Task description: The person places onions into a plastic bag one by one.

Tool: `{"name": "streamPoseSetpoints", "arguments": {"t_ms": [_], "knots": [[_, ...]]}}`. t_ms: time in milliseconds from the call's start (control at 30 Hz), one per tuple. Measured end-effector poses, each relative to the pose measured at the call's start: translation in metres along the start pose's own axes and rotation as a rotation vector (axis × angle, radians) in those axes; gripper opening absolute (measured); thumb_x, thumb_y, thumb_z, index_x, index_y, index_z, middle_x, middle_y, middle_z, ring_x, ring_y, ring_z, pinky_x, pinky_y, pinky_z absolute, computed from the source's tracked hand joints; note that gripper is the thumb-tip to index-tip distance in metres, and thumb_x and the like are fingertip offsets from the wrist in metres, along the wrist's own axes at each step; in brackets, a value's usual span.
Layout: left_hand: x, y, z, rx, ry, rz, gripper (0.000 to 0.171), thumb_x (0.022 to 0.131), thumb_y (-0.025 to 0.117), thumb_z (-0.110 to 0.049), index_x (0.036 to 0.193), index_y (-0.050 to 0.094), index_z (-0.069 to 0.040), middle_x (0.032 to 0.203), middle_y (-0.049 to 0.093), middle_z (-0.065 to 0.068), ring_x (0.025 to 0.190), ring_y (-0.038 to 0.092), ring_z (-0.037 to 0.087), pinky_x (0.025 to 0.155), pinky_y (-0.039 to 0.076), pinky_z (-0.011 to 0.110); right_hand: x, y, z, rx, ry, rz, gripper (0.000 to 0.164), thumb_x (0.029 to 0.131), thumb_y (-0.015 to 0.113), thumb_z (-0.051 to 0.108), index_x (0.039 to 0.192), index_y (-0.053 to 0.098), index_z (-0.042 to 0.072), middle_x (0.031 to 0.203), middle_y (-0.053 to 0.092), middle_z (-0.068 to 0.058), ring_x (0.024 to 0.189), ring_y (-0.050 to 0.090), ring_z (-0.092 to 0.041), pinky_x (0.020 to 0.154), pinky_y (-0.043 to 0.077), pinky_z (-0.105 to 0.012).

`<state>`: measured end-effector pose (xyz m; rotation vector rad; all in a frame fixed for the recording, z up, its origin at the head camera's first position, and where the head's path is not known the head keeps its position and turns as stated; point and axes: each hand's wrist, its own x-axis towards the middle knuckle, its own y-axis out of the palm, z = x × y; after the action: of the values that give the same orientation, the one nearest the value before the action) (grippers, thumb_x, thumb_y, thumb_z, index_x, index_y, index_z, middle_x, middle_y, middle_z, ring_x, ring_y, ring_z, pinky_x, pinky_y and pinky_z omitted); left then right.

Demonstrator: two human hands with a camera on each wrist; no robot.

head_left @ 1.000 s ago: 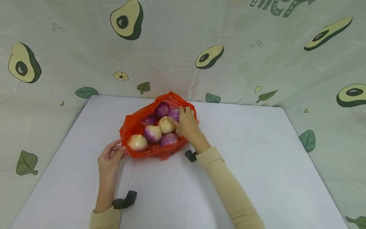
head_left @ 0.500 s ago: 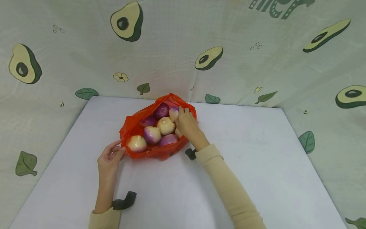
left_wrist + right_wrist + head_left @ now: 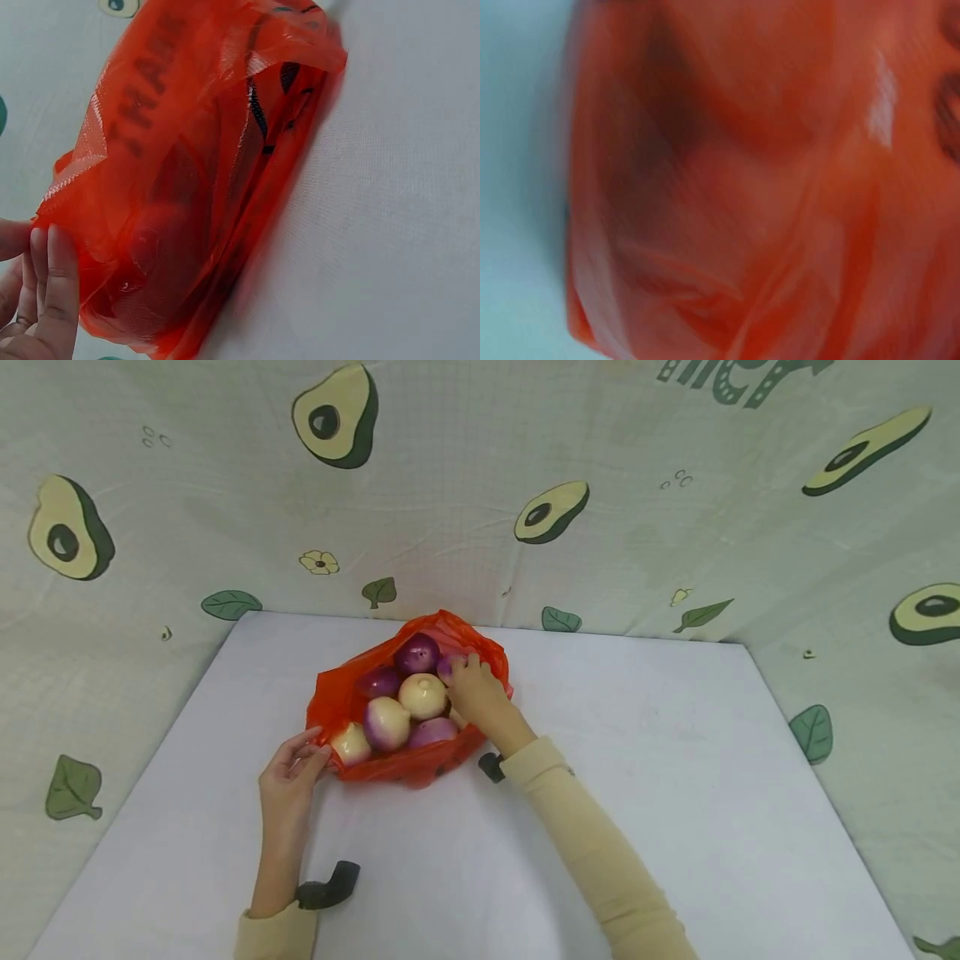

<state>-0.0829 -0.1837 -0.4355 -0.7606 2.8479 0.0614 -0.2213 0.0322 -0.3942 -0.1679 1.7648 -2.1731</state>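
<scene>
A red plastic bag [image 3: 408, 768] lies on its side with its mouth spread, holding several purple-and-white onions [image 3: 423, 696]. At the bag's left corner, my left hand [image 3: 288, 777] pinches the rim between thumb and fingers; the left wrist view shows the fingertips [image 3: 60, 262] on the thin red film. My right hand [image 3: 480, 697] reaches over the right rim and grips a purple onion [image 3: 450, 667] at the back right, partly covered by the fingers. The right wrist view is filled by the blurred bag [image 3: 780, 195], so that hand is hidden there.
The bag rests on a white table [image 3: 660, 760] near its back edge. A pale cloth [image 3: 450, 460] printed with avocados and leaves hangs behind and at both sides. Dark wrist-camera mounts [image 3: 328, 887] sit at the wrists.
The onion under my right hand has turned and shifted slightly left and down. My right hand moved left and toward the viewer, and the bag's right side came with it. The left hand stayed put.
</scene>
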Motion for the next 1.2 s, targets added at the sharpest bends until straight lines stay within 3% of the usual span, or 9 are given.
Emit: {"name": "streamPoseSetpoints", "arguments": {"t_ms": [200, 367, 533, 833, 1000, 1200], "knots": [[0.002, -0.001, 0.001, -0.041, 0.016, 0.003, 0.035, 0.086, 0.066, -0.015, 0.12, 0.059, -0.006, 0.088, 0.053, 0.001, 0.077, 0.061, 0.006, 0.073, 0.053, 0.013, 0.001, 0.01, 0.005, -0.056, -0.017, 0.006, 0.049, 0.093, 0.051, 0.023, 0.136, 0.037, 0.003, 0.12, 0.043, -0.02, 0.104, 0.052, -0.032, 0.076, 0.056, -0.042], [0.003, 0.0, 0.0, -0.065, 0.036, -0.001, 0.034, 0.087, 0.065, -0.013, 0.119, 0.06, -0.005, 0.088, 0.052, 0.002, 0.076, 0.06, 0.007, 0.072, 0.054, 0.014, 0.0, 0.006, 0.003, -0.035, -0.021, 0.011, 0.048, 0.093, 0.052, 0.023, 0.135, 0.039, 0.004, 0.121, 0.045, -0.02, 0.106, 0.05, -0.033, 0.077, 0.055, -0.042], [0.002, -0.001, -0.003, -0.075, 0.035, -0.017, 0.033, 0.087, 0.065, -0.012, 0.119, 0.06, -0.006, 0.089, 0.053, 0.002, 0.077, 0.06, 0.007, 0.072, 0.053, 0.014, -0.005, 0.002, 0.0, 0.021, -0.038, 0.01, 0.037, 0.094, 0.053, 0.023, 0.124, 0.05, 0.003, 0.115, 0.049, -0.018, 0.103, 0.051, -0.031, 0.078, 0.054, -0.042], [0.002, 0.001, -0.01, -0.078, 0.066, -0.011, 0.033, 0.087, 0.064, -0.011, 0.12, 0.059, -0.006, 0.09, 0.053, 0.001, 0.079, 0.06, 0.007, 0.072, 0.053, 0.013, -0.026, -0.016, -0.015, 0.198, -0.167, -0.144, 0.032, 0.092, 0.056, 0.019, 0.121, 0.058, 0.005, 0.113, 0.059, -0.014, 0.104, 0.058, -0.028, 0.09, 0.052, -0.041], [0.006, 0.003, -0.019, -0.091, 0.097, -0.001, 0.032, 0.087, 0.064, -0.009, 0.119, 0.059, -0.007, 0.09, 0.054, 0.002, 0.08, 0.061, 0.008, 0.071, 0.053, 0.013, -0.045, -0.032, -0.027, 0.275, -0.147, -0.149, 0.031, 0.093, 0.056, 0.02, 0.122, 0.058, 0.006, 0.119, 0.058, -0.01, 0.114, 0.054, -0.026, 0.098, 0.047, -0.04], [0.015, 0.009, -0.033, -0.11, 0.136, 0.049, 0.031, 0.087, 0.063, -0.007, 0.118, 0.06, -0.006, 0.089, 0.053, 0.003, 0.079, 0.061, 0.01, 0.073, 0.054, 0.015, -0.068, -0.045, -0.047, 0.351, -0.112, -0.136, 0.03, 0.093, 0.055, 0.02, 0.121, 0.059, 0.007, 0.122, 0.058, -0.009, 0.117, 0.053, -0.026, 0.098, 0.047, -0.04]]}}
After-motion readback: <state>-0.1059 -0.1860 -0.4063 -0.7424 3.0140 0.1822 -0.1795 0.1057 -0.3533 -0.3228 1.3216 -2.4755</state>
